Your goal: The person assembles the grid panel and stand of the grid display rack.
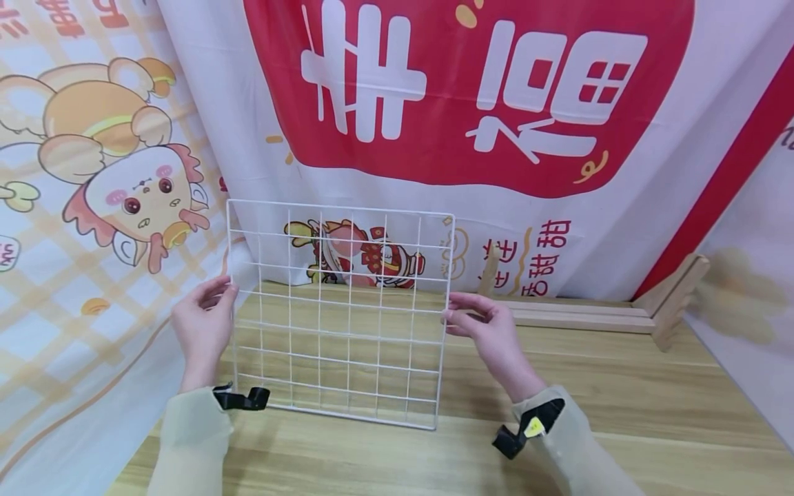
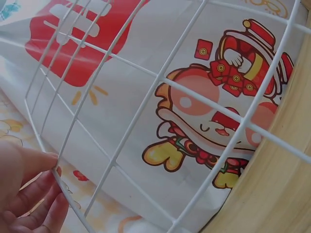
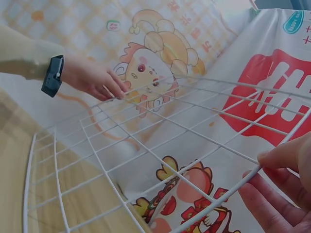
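A white wire grid panel (image 1: 335,311) stands tilted upright over the wooden table in the head view, its lower edge close over the tabletop. My left hand (image 1: 205,317) pinches the panel's left side wire between thumb and fingers. On the opposite side my right hand (image 1: 482,324) pinches the right side wire at about the same height. The left wrist view shows the left thumb and fingertips (image 2: 51,160) on the frame wire. In the right wrist view, the right thumb and fingers (image 3: 272,182) grip the outer wire, with the left hand (image 3: 99,80) at the far side.
A wooden stand (image 1: 664,310) with a long bar lies at the table's back right. Behind the table (image 1: 558,386) hangs a white cloth with a red printed patch (image 1: 471,89). A checked, cartoon-printed cloth (image 1: 93,227) covers the left side.
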### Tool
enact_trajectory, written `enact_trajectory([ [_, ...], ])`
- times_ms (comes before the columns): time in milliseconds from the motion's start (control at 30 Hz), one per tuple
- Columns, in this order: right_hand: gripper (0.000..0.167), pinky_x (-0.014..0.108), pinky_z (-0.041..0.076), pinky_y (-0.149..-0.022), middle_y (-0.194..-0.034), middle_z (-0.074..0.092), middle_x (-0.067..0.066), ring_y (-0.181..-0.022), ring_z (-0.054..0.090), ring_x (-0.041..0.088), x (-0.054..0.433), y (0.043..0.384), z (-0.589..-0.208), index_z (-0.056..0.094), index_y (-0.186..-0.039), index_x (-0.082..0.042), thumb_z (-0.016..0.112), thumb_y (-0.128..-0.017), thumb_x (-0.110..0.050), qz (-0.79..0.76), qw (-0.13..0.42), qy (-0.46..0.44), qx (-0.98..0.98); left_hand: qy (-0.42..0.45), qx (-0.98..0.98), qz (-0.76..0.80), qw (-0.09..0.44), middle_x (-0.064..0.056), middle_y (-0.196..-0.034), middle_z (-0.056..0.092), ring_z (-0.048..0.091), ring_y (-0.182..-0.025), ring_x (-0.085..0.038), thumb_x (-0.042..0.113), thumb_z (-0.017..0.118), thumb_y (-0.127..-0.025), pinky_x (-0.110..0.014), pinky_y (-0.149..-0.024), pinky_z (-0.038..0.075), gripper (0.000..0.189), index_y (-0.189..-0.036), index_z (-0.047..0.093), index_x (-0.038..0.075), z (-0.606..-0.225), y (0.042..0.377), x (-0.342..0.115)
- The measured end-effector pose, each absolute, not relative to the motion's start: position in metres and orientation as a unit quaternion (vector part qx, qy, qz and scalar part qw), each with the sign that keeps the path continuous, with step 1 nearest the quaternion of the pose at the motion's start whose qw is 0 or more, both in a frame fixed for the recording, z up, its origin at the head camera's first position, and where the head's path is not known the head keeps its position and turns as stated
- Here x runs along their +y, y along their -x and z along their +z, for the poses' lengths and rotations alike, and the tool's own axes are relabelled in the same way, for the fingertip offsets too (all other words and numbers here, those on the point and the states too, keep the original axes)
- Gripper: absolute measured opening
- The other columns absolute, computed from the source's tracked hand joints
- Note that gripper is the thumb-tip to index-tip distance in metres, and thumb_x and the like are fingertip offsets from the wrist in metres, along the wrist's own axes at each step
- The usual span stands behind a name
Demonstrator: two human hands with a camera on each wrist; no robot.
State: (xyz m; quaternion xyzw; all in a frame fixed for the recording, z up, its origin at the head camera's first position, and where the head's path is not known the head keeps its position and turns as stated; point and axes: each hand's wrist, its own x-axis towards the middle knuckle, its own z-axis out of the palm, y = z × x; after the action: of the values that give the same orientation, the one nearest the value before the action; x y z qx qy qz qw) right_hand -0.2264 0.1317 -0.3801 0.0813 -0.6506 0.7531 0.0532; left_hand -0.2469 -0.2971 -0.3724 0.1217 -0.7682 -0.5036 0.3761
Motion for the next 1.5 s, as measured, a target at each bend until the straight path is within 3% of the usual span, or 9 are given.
enact_trajectory([
  [267, 0.03, 0.043, 0.061, -0.082, -0.107, 0.07, 0.018, -0.091, 0.073, 0.026, 0.136, 0.224, -0.373, 0.07, -0.118, 0.003, 0.079, -0.09, -0.003, 0.739, 0.074, -0.101, -0.662, -0.124, -0.755, -0.514, 0.388, -0.001, -0.099, 0.075, 0.065, -0.083, -0.006, 0.028, 0.078, -0.093, -0.011, -0.073, 0.051, 0.031, -0.117, 0.077, 0.009, -0.366, 0.242, -0.295],
  [633, 0.028, 0.042, 0.061, -0.082, -0.11, 0.07, 0.024, -0.089, 0.073, 0.025, 0.137, 0.222, -0.371, 0.071, -0.116, 0.004, 0.078, -0.09, -0.003, 0.736, 0.084, -0.125, -0.66, -0.112, -0.73, -0.53, 0.417, 0.0, -0.099, 0.075, 0.067, -0.086, -0.007, 0.022, 0.079, -0.092, -0.012, -0.074, 0.052, 0.028, -0.115, 0.077, 0.006, -0.367, 0.239, -0.294],
  [1167, 0.025, 0.043, 0.062, -0.082, -0.103, 0.073, 0.017, -0.088, 0.073, 0.027, 0.133, 0.22, -0.37, 0.072, -0.113, 0.004, 0.078, -0.091, -0.005, 0.726, 0.094, -0.155, -0.663, -0.121, -0.729, -0.526, 0.421, -0.005, -0.111, 0.073, 0.066, -0.095, -0.01, 0.032, 0.076, -0.093, -0.014, -0.08, 0.054, 0.035, -0.12, 0.075, 0.009, -0.371, 0.234, -0.298],
  [1500, 0.023, 0.043, 0.062, -0.081, -0.104, 0.073, 0.016, -0.088, 0.073, 0.027, 0.134, 0.218, -0.37, 0.071, -0.113, 0.003, 0.077, -0.091, -0.004, 0.722, 0.092, -0.163, -0.666, -0.077, -0.714, -0.512, 0.471, -0.008, -0.119, 0.07, 0.067, -0.101, -0.017, 0.018, 0.082, -0.089, -0.022, -0.091, 0.055, 0.044, -0.131, 0.069, 0.012, -0.364, 0.23, -0.286],
])
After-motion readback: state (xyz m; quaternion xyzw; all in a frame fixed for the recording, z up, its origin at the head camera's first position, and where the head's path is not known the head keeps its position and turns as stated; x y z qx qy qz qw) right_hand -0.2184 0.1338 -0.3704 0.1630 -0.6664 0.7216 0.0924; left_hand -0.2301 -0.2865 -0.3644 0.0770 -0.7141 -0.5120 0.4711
